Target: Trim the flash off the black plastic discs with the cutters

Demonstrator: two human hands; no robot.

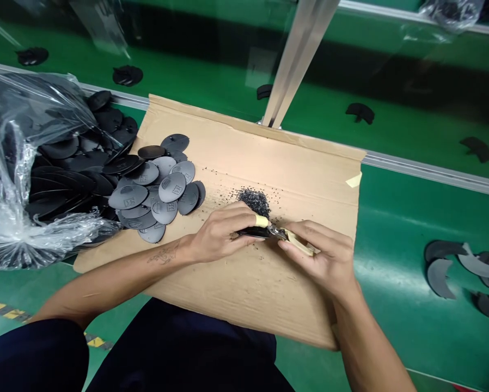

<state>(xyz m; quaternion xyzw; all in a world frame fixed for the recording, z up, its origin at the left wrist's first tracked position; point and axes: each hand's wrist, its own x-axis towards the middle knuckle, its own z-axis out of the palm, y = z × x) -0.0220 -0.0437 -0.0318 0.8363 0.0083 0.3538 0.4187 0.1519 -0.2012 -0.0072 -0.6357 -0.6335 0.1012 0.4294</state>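
Between the thumb and fingers of my left hand (224,231) is a black oval plastic piece (255,232), seen nearly edge-on. Yellow tape (261,220) wraps a fingertip of that hand. My right hand (324,253) is closed around the pale yellow handles of small cutting pliers (295,239). The pliers' metal jaws meet the edge of the black piece. Just beyond my hands, a heap of tiny black bits (256,201) lies on the cardboard sheet (236,294). To the left is a loose pile of black oval pieces (173,187), several with a raised mark.
A clear plastic bag (11,218) full of black oval pieces bulges at the left. Curved black parts (440,277) rest on the green table (391,228) at right. A metal post (295,65) rises behind the cardboard, beside a clear panel.
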